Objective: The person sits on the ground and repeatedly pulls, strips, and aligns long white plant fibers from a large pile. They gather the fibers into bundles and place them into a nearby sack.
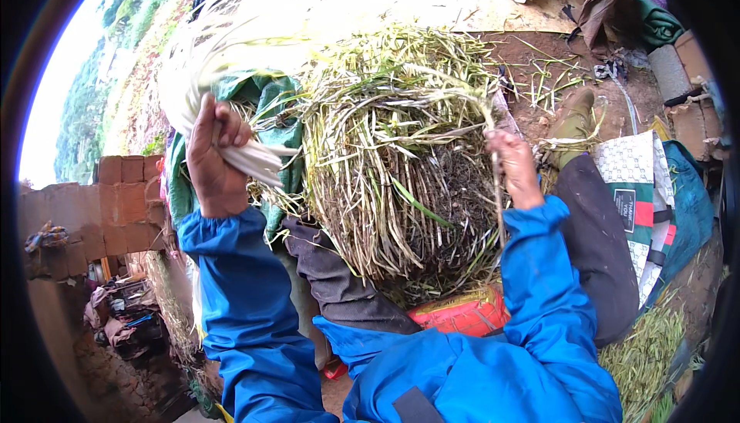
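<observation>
My left hand is closed around a bundle of pale plant stalks, their cut-looking ends pointing right and their blurred leafy ends fanning upward. My right hand pinches a thin strand of dry plant stem at the right side of a large heap of stalks. Long green and straw-coloured stalks lie over the heap, with dark, matted material showing at its lower right. Between the heap and my left hand is a green woven sack.
A red packed bag lies below the heap, near my lap. My legs are on both sides of the heap. A patterned white bag lies at the right, beside a teal sack. Brick walls stand at left, and more grass lies lower right.
</observation>
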Demonstrator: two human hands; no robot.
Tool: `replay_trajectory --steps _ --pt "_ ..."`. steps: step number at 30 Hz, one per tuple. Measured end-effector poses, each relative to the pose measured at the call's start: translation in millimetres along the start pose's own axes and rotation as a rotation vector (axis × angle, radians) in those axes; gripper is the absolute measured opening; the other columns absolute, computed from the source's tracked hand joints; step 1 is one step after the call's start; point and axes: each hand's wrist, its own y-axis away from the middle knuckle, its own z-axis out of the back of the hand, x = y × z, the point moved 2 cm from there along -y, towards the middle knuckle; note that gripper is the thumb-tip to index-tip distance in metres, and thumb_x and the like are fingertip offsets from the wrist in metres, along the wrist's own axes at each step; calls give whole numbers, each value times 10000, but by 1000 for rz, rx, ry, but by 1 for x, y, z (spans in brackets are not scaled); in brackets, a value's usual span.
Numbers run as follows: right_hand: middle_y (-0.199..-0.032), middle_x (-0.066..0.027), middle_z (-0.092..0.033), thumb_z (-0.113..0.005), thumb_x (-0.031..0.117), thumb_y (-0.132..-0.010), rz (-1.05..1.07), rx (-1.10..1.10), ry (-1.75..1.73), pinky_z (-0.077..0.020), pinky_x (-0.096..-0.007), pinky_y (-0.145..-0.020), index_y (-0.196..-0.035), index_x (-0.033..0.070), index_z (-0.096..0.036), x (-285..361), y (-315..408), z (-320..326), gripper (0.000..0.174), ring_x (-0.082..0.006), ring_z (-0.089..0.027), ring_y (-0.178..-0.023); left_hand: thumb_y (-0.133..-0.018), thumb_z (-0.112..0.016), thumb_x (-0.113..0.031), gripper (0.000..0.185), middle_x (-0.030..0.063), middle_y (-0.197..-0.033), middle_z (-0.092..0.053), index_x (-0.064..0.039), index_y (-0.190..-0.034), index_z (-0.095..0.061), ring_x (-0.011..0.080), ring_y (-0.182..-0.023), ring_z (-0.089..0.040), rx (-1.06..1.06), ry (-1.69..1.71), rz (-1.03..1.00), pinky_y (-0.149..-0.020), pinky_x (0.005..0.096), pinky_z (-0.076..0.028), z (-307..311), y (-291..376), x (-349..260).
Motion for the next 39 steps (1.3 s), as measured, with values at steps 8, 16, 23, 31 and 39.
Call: replay_trajectory --steps 8,16,23,31,39 --pt "-741 18 -576 -628 116 -782 192 75 99 -395 -173 -570 -1004 -3 -585 65 55 -59 255 -36 -481 -621 -875 -497 -207 178 -14 -619 -432 -39 -932 -480 52 -457 -319 -89 104 2 -444 207 -310 53 46 2" --pt "-696 79 -507 -635 93 -780 367 -19 268 -344 -165 -535 -1014 37 -604 9 103 -100 243 -16 -403 -615 -852 -528 -151 227 34 -669 -544 -32 -1043 -500 63 -444 -400 -94 78 87 -403 202 -334 64 70 48" --pt "-721 -58 -537 -661 95 -736 479 205 581 -413 -243 -583 -987 15 -597 -15 146 -127 271 -138 -504 -631 -796 -599 -110 167 77 -800 -628 -28 -933 -551 47 -467 -449 -89 -20 357 -406 188 -353 37 115 114" --pt "-657 -81 -485 -651 167 -727 495 404 747 -425 -333 -536 -951 105 -622 -38 168 -111 234 -269 -522 -607 -782 -623 -129 213 -9 -641 -533 -40 -963 -554 60 -480 -449 -40 -140 662 -428 198 -359 30 145 148" --pt "-686 59 -505 -549 431 -817 -359 440 -263 -309 -169 -484 -956 52 -588 -43 142 -116 405 -26 -400 -556 -750 -664 -122 164 -25 -691 -573 -48 -886 -609 37 -528 -469 26 -293 444 -467 173 -364 3 182 151"
